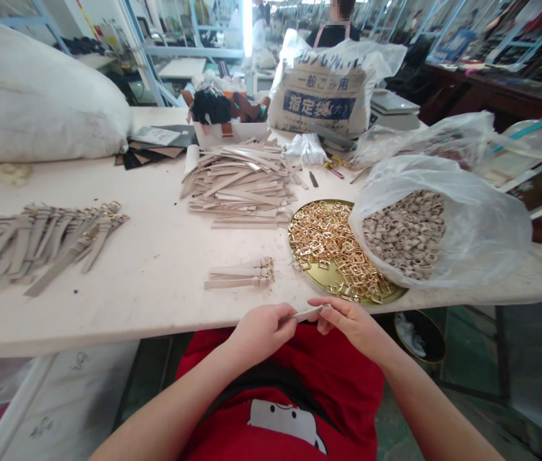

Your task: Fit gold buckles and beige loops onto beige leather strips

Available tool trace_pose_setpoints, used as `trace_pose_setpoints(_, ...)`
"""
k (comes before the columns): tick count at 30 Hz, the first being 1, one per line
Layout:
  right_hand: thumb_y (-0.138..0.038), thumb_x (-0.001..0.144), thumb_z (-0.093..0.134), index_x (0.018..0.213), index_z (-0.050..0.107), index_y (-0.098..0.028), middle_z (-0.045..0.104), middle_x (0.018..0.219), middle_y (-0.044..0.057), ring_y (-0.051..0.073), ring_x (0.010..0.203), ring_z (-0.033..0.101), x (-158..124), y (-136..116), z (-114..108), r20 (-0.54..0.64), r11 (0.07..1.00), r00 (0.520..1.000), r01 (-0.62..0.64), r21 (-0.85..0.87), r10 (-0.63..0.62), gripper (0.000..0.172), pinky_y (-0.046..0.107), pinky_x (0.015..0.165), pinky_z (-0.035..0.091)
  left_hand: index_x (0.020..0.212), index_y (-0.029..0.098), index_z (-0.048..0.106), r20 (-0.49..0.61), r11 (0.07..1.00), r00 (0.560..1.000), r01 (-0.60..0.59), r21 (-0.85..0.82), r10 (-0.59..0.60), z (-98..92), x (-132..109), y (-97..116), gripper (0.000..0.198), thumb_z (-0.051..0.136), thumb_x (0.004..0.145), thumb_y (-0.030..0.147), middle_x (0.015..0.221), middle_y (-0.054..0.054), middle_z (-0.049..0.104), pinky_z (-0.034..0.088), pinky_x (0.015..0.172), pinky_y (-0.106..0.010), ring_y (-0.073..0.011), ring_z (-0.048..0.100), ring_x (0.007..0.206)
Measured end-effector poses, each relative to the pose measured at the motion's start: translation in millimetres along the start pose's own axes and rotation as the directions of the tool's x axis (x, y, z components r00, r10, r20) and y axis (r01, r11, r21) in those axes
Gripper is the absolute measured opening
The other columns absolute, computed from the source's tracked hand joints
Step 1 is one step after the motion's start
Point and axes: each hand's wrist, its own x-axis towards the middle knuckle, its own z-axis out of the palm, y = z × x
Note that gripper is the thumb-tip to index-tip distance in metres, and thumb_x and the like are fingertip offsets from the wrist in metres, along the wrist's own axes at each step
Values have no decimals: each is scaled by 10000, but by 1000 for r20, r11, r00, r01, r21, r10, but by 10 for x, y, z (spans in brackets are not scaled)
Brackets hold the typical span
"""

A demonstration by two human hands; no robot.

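Clearly, the table [156,262] is laid out in separate groups, with a white sack [35,96] set at the upper left, away from the hands. Below it, at the left edge of the frame, a heap of buckled straps [35,240] is gathered, the metal ends mostly turned the same way, perhaps so that they can be counted or lifted together. In the upper middle, plain strips [242,179] are piled loosely, within arm's reach; beneath them a few finished-looking straps [237,275] are laid side by side, probably to be set apart from the pile. At the lower middle, just over the table's front edge, one pale strip [307,315] is held between both hands: one end is pinched by the closed thumb and fingers of the left hand [266,330], the other by the bunched fingertips of the right hand [343,320], seemingly so that it is steadied. Whether a buckle is also gripped there cannot be told. Right of centre, gold buckles [321,227] are contained by a round tray [326,276], and beside it small loops [405,234] are exposed by a plastic bag [487,224] opened toward the hands, apparently for easy picking.
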Motion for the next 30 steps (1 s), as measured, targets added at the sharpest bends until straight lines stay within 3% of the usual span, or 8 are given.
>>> trace_pose_setpoints(3, -463, 821, 467, 1127, 550, -173, 604, 684, 7, 121, 563, 519, -28, 26, 23, 19, 998, 999, 51, -44, -50, 430, 271, 581, 422, 732, 160, 583, 31, 997, 999, 19, -79, -17, -16, -12, -21, 245, 403, 800, 313, 594, 16, 508, 297, 529, -211, -112, 429, 568)
trace_pose_setpoints(10, -480, 863, 370, 1209, 490, -153, 452, 584, -28, 117, 536, 431, -72, 22, 98, 5, 984, 988, 156, -88, -156, 490, 267, 556, 374, 670, 159, 477, 96, 914, 988, 152, -377, -124, 125, -19, -73, 258, 393, 804, 363, 533, 54, 392, 280, 485, -198, -78, 338, 495)
trace_pose_setpoints(15, -452, 839, 443, 1175, 499, -188, 444, 584, -36, 114, 544, 422, -65, 66, 162, -17, 985, 989, 145, -89, -147, 431, 251, 519, 344, 654, 153, 513, 90, 965, 990, 128, -230, -110, 97, -51, -83, 257, 404, 790, 341, 555, 45, 414, 264, 500, -209, -89, 366, 542)
trace_pose_setpoints(21, -473, 734, 581, 786, 502, -185, 411, 487, -75, 80, 444, 369, 10, 239, 360, -60, 990, 998, 29, 138, -21, 303, 218, 441, 300, 641, 150, 514, 100, 997, 994, 43, -67, -36, 25, 17, -9, 245, 403, 796, 304, 572, 27, 476, 276, 511, -218, -96, 415, 552)
trace_pose_setpoints(24, -455, 721, 604, 731, 489, -184, 438, 522, -64, 78, 461, 382, 26, 274, 415, -143, 989, 988, 69, 133, -50, 294, 217, 453, 320, 858, 147, 513, 167, 957, 983, 120, -263, -77, 118, 50, 10, 231, 358, 828, 316, 619, 17, 525, 323, 495, -210, -93, 457, 516)
trace_pose_setpoints(27, -466, 773, 532, 883, 531, -182, 518, 635, -24, 101, 519, 453, 44, 229, 277, -98, 992, 988, 123, 41, -119, 304, 235, 496, 377, 1195, 169, 349, 260, 840, 964, 190, -508, -61, 193, 70, 4, 367, 326, 855, 306, 642, 39, 511, 352, 463, -197, -72, 452, 450)
trace_pose_setpoints(30, -434, 854, 390, 1024, 533, -185, 570, 717, 18, 142, 625, 524, 140, 140, -58, -159, 945, 968, 143, -295, -196, 334, 269, 589, 409, 1291, 180, 267, 193, 793, 980, 151, -590, -43, 194, 112, 10, 460, 346, 863, 328, 574, 77, 411, 297, 427, -176, -51, 349, 408)
